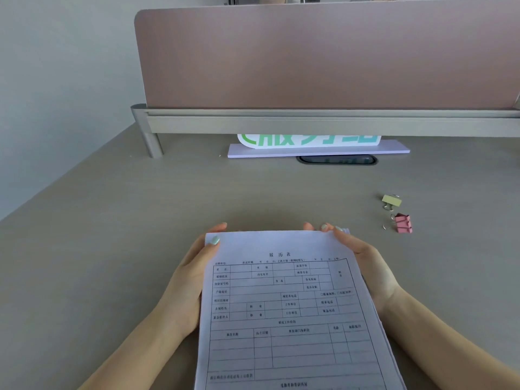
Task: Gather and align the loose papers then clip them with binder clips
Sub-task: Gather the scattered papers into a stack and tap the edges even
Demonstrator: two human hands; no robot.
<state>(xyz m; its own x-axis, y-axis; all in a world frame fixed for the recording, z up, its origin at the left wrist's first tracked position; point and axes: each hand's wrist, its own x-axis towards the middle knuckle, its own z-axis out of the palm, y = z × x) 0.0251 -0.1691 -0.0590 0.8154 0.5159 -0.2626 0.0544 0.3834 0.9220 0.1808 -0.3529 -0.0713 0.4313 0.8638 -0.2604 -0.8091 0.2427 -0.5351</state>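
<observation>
A stack of white papers (287, 311), its top sheet a printed form with a table, is held above the desk in front of me. My left hand (188, 280) grips the stack's left edge, thumb on the top corner and fingers behind. My right hand (365, 266) grips the right edge, its fingertips curling over the top right corner. The sheets' right edges are slightly fanned. To the right on the desk lie a yellow binder clip (391, 201) and, just nearer, a pink binder clip (403, 223), both apart from my hands.
The grey-beige desk (140, 209) runs back to a pink partition screen (323, 57) on a metal rail. Under the rail stand a white sign with green lettering (309, 144) and a dark cable slot (336, 159).
</observation>
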